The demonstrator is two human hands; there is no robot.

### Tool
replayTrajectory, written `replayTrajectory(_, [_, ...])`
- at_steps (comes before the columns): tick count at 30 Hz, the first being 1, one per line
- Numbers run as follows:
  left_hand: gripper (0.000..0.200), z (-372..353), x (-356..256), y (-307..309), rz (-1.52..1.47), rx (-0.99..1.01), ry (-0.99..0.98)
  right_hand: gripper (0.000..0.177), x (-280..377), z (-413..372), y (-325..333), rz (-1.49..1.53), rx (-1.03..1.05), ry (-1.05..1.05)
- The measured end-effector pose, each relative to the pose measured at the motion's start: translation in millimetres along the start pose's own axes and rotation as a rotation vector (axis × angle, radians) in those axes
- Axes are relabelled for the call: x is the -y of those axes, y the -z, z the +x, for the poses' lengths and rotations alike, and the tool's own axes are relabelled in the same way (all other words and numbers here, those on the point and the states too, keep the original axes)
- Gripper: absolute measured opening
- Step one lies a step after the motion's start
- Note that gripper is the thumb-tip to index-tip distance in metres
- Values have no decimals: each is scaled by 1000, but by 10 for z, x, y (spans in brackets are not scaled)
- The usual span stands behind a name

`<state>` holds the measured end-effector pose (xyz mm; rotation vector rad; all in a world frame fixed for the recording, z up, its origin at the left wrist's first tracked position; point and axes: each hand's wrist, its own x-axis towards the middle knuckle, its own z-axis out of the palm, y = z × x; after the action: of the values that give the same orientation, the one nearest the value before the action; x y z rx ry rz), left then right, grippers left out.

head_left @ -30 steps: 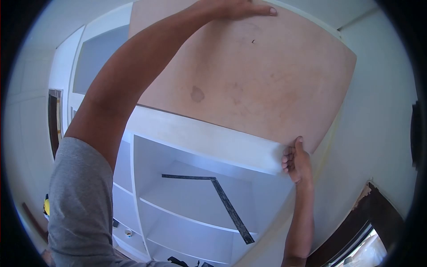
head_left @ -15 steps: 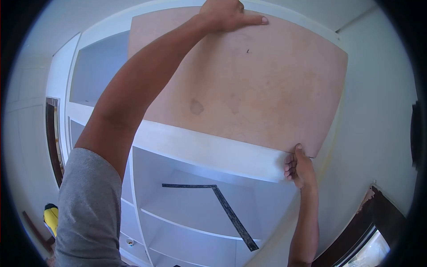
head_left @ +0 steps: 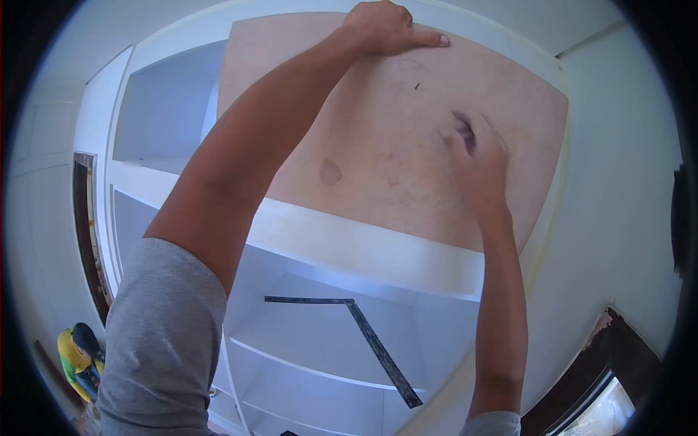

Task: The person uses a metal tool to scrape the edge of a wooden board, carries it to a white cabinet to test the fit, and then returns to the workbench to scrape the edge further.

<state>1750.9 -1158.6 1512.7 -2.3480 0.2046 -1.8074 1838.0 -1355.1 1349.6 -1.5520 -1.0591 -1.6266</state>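
A large tan wooden panel (head_left: 378,138) covers the upper right opening of the white cabinet (head_left: 349,240). At its top edge is my left hand (head_left: 389,29), closed on the edge, the thumb stretched along the face. My right hand (head_left: 476,145) is in front of the right half of the panel, slightly blurred, with curved fingers apart and nothing seen in them. A small dark mark and several stains show on the panel.
A black L-shaped carpenter's square (head_left: 382,352) lies on the shelf below. An uncovered compartment (head_left: 171,105) is at the upper left. Another person (head_left: 78,356) in yellow and green is low at the left. A dark window frame (head_left: 582,385) stands lower right.
My right hand has left the panel's lower right corner and moved up in front of its face. My left hand keeps its grip on top. More of the other person shows.
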Motion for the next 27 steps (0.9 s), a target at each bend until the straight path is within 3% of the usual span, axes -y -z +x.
replayTrajectory(1, [95,35,24,-55,-4,-32,-10,36,13,127,-116,1,-1,0])
replayTrajectory(3, [94,56,37,-94,-7,-59,-18,34,-5,308,-357,-184,-105,212])
replayTrajectory(9, [94,66,52,-138,-40,10,14,27,8,578,-623,-293,-144,223])
replayTrajectory(11, [94,54,96,-211,-64,-84,-27,27,-14,580,-702,-330,-174,265])
replayTrajectory(15, [90,-19,162,-236,-101,-47,-12,31,-109,623,-860,-436,-205,260])
replayTrajectory(17, [89,-228,234,-263,-68,-171,-102,35,-479,684,-1087,-603,-469,432])
replayTrajectory(19, [89,-493,550,-391,-54,-213,-81,37,-438,715,-1045,-543,-283,291])
replayTrajectory(23, [91,-1339,1483,-511,164,-237,3,32,-243,692,-997,-574,-224,271])
replayTrajectory(25, [87,-1965,2144,-775,-16,-494,94,30,-224,666,-1019,-530,-157,240])
replayTrajectory(27, [89,-2676,2238,-716,-213,-286,270,27,-178,682,-1038,-530,-210,221])
